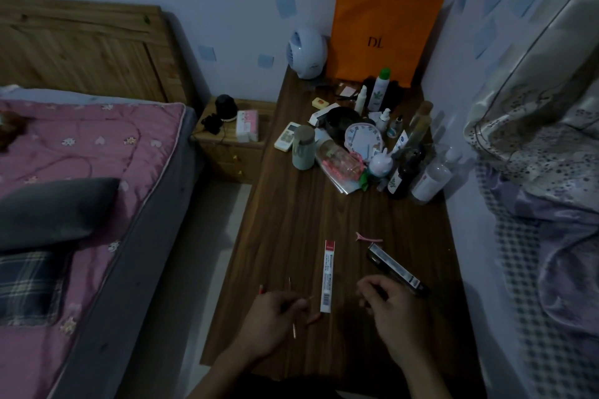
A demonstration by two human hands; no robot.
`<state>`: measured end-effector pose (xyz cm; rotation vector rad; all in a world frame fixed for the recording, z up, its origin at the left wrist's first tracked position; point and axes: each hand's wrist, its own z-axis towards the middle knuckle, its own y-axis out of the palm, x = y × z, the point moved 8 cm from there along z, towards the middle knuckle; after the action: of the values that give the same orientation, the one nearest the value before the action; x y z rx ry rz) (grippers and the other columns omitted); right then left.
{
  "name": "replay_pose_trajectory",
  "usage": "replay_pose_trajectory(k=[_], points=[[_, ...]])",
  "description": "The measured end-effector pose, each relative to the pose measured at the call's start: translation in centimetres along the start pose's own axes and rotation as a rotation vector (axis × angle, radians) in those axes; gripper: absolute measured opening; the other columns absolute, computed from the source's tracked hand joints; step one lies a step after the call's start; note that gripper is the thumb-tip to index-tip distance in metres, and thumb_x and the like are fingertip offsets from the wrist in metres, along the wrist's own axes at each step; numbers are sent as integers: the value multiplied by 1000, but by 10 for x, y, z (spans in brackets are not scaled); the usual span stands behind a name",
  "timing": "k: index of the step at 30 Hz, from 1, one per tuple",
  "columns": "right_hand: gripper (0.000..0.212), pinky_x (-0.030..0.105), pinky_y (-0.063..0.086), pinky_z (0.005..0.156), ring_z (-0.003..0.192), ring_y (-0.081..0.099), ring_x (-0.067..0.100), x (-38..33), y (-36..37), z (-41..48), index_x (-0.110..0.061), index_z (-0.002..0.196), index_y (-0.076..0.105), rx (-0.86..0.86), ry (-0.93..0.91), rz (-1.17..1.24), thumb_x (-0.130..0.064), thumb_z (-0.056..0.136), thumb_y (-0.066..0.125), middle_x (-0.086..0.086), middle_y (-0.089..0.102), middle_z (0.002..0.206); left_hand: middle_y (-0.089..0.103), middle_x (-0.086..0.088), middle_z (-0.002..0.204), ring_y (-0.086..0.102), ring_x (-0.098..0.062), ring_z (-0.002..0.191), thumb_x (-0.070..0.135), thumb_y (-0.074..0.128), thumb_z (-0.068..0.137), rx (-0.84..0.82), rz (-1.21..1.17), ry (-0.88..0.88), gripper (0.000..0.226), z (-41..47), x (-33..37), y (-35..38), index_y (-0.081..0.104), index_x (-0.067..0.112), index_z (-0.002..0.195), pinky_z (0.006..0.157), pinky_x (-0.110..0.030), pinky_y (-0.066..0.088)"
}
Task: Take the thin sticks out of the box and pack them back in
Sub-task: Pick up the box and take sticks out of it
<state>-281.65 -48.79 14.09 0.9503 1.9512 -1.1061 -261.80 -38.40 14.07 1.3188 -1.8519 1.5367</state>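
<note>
On the dark wooden desk (pixel 291 220) lies a narrow white box (pixel 327 275) with a red end, pointing away from me. Just left of it, my left hand (pixel 272 317) pinches a few thin reddish sticks (pixel 294 329); their ends fan out above and below the fingers. To the right of the box, my right hand (pixel 397 311) hovers low over the desk with its fingers loosely curled downward. Nothing shows in it. The dim light hides the fingertips.
A long black box (pixel 397 269) lies diagonally just beyond my right hand, with a pink hair clip (pixel 368 238) above it. Bottles, a clock (pixel 361 139) and an orange bag (pixel 382 32) crowd the desk's far end. A bed (pixel 81 172) stands to the left and bedding to the right.
</note>
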Motion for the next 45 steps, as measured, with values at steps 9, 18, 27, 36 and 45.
replay_pose_trajectory(k=[9,18,27,36,45], points=[[17,12,45,72,93,57,-3,59,25,30,-38,100,70,-42,60,-326,-23,93,68,-21,58,100,71,13,75,63,10,70,25,54,98,115,-256,-204,23,12,-35,9,73,26,84,57,-5,43],[19,7,45,68,86,60,-2,99,50,47,-25,111,73,-28,30,-559,-22,93,68,-9,73,109,75,1,79,72,-5,66,26,53,98,31,-291,-351,20,31,-69,46,70,26,87,57,-18,54],[25,20,50,84,106,65,6,130,63,62,-31,118,69,33,50,-716,-30,93,66,-11,70,116,75,-3,81,75,-13,69,22,54,97,-21,-343,-391,19,49,-68,72,68,26,85,58,-28,60],[28,20,49,82,103,62,4,136,66,67,-33,118,68,-12,45,-755,-35,91,68,-12,65,115,71,4,69,70,1,57,22,55,97,-18,-302,-352,21,51,-64,66,65,26,79,49,-13,50],[29,23,54,84,101,62,6,137,63,63,-29,116,68,-52,65,-639,-28,87,74,-11,66,113,73,4,78,69,4,66,25,52,99,-7,-258,-347,19,49,-80,66,68,26,89,50,-9,47]])
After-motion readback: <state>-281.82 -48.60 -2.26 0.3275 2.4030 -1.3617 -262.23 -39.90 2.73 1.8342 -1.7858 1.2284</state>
